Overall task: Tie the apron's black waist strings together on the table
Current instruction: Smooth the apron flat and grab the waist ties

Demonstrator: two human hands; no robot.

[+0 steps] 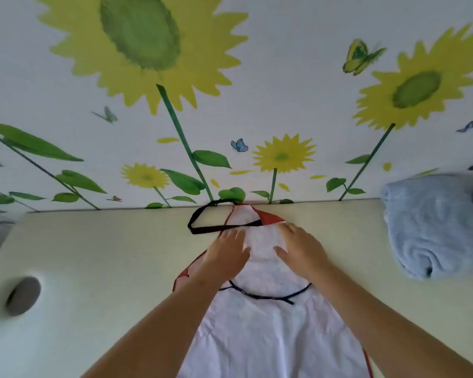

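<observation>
The apron [268,331] lies flat on the table with its white underside up and red edging showing at the sides. Its black neck loop [202,222] rests at the far end by the wall. The black waist strings [265,296] run in a shallow curve across the middle of the apron, joined near the right. My left hand [227,252] and my right hand [301,246] lie palm down on the apron's upper part, fingers spread, holding nothing.
A folded light blue towel [432,227] sits at the right by the wall. A round grey cable hole [22,296] is in the cream table [107,255] at the left. The sunflower-patterned wall [230,105] borders the table's far edge.
</observation>
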